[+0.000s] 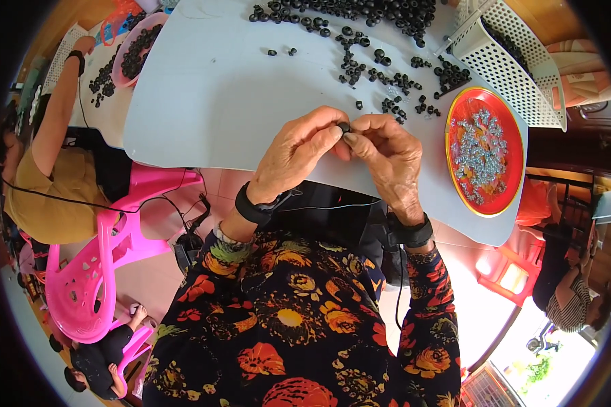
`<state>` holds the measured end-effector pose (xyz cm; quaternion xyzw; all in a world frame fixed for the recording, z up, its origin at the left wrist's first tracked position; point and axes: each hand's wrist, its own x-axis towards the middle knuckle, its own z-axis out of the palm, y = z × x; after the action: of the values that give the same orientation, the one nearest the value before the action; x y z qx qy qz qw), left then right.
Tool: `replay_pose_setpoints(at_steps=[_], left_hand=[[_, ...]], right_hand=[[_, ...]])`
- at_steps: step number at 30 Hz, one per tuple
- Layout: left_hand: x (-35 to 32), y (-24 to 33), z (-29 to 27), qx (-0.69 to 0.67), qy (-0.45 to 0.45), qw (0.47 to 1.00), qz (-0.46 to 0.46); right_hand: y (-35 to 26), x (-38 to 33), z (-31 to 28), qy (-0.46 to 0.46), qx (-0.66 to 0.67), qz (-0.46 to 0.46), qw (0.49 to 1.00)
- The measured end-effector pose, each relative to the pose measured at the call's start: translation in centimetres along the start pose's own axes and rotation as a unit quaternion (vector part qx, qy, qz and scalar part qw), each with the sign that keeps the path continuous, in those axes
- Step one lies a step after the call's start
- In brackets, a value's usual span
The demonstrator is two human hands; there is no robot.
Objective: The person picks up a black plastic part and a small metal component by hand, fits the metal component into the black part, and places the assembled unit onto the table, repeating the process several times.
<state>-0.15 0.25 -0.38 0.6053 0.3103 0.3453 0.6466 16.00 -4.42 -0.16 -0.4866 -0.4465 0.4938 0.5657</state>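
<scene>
Part [344, 127], small and black, sits pinched in left hand [293, 148] and right hand [392, 154] (long axis apparently hidden), neither hand clearly nearer.

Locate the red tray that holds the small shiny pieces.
In the head view, the red tray sits near the right edge of the pale table, pictured just below the white basket and right of the right hand.

Bright glare lower right, soft shadow on table [183, 81], edges bent, rim black
</scene>
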Motion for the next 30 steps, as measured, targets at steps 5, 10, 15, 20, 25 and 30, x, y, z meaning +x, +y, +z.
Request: replay_pose_setpoints(at_steps=[5,10,15,20,25,30], left_hand=[[0.1,-0.4,0.0,-0.009,0.02,0.999,0.027],[-0.1,-0.6,0.3,-0.044,0.048,0.997,0.044],[-0.2,-1.0,0.1,-0.043,0.053,0.996,0.057],[-0.3,-0.7,-0.1,-0.045,0.032,0.998,0.042],[-0.3,-1.2,0.1,-0.023,0.057,0.997,0.056],[-0.1,-0.7,0.3,-0.007,0.041,0.998,0.036]], right_hand=[[-0.6,0.3,-0.4,0.043,-0.064,-0.027,0.997],[-2.2,1.9,-0.5,0.076,-0.36,-0.091,0.925],[-2.4,3.0,0.4,-0.003,-0.621,-0.147,0.77],[-2.4,3.3,0.7,-0.025,-0.655,-0.12,0.746],[-2.4,0.6,0.6,0.03,-0.351,0.001,0.936],[-0.5,-1.5,-0.3,0.04,-0.136,0.022,0.99]])
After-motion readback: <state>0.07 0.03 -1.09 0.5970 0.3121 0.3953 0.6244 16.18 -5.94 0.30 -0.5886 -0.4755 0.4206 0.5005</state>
